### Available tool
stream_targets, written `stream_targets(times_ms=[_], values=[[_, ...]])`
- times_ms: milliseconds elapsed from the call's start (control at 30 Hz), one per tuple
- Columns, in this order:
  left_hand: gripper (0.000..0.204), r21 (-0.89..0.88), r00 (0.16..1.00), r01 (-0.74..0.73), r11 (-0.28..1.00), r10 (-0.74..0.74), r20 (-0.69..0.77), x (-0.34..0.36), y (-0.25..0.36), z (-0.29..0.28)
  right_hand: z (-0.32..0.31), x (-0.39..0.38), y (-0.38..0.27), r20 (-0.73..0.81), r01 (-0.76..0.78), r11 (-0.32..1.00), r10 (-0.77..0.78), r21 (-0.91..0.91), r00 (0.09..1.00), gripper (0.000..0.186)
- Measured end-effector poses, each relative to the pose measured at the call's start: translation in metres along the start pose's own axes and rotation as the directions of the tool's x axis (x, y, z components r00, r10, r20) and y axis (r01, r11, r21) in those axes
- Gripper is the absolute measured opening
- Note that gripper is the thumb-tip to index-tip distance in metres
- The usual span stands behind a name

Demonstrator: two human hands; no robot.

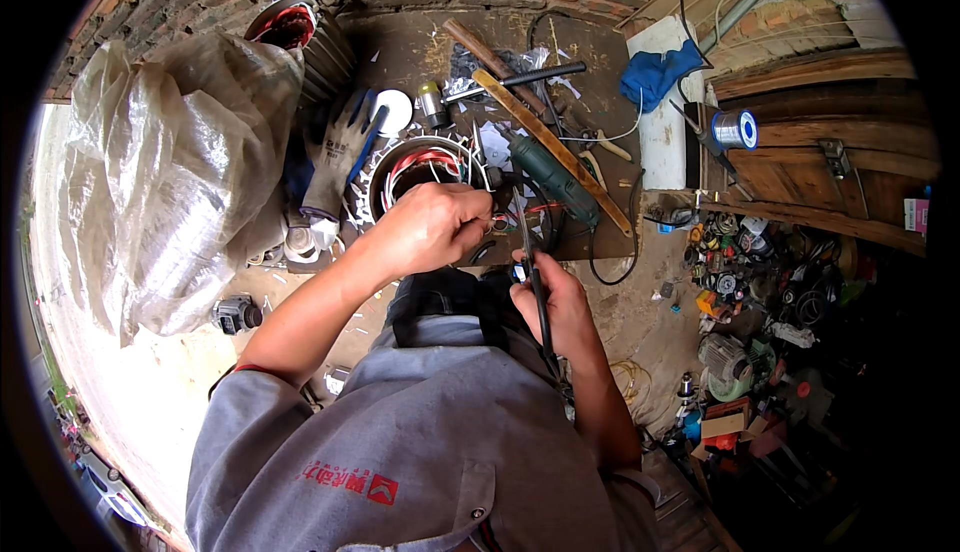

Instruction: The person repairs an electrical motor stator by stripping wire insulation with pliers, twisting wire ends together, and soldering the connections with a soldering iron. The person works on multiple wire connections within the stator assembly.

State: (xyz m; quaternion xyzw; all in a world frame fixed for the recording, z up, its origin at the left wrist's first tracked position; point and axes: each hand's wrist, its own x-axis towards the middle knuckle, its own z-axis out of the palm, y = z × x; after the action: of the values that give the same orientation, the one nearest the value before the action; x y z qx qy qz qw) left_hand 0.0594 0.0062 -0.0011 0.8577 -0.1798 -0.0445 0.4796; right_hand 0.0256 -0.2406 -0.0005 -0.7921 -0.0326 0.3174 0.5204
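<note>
In front of me stands an open motor housing [376,195] with red and white wires [425,160] inside its rim. My left hand [437,225] is over its near side, fingers curled together in a pinch; whatever lies between them is hidden. To the right, my right hand [560,304] is closed around a slim tool [541,297] with a long black handle and a narrow metal end pointing away from me. That metal end is close to the left fingertips. A green power tool [553,177] lies beyond my right hand.
On the bench [600,47] lie a wooden stick [560,152], a hammer [520,77], a work glove [335,157] and a round white lid [393,112]. Clear plastic sheeting [185,182] bulges at left. A solder spool [735,129] is at right, above piled parts [740,272].
</note>
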Motion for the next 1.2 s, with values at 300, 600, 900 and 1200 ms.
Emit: stream_targets(times_ms=[300,600,900,1200], values=[[0.009,0.010,1.000,0.004,1.000,-0.004,-0.005,0.000,0.002,-0.001,0.000,0.001,0.001,-0.050,0.065,0.998,-0.065,0.002,0.997,0.042],[0.009,0.005,1.000,0.013,1.000,-0.013,-0.004,0.000,0.002,-0.001,-0.001,0.009,0.008,-0.052,0.042,0.999,-0.040,0.033,0.998,0.037],[0.009,0.006,1.000,0.012,1.000,-0.012,-0.015,-0.001,0.002,0.000,-0.010,0.026,0.012,-0.078,0.161,0.982,-0.170,-0.103,0.982,0.030],[0.011,0.081,0.996,0.087,0.993,-0.086,-0.021,-0.010,0.011,0.002,-0.069,0.017,0.024,-0.119,0.201,0.969,-0.219,-0.142,0.969,0.043]])
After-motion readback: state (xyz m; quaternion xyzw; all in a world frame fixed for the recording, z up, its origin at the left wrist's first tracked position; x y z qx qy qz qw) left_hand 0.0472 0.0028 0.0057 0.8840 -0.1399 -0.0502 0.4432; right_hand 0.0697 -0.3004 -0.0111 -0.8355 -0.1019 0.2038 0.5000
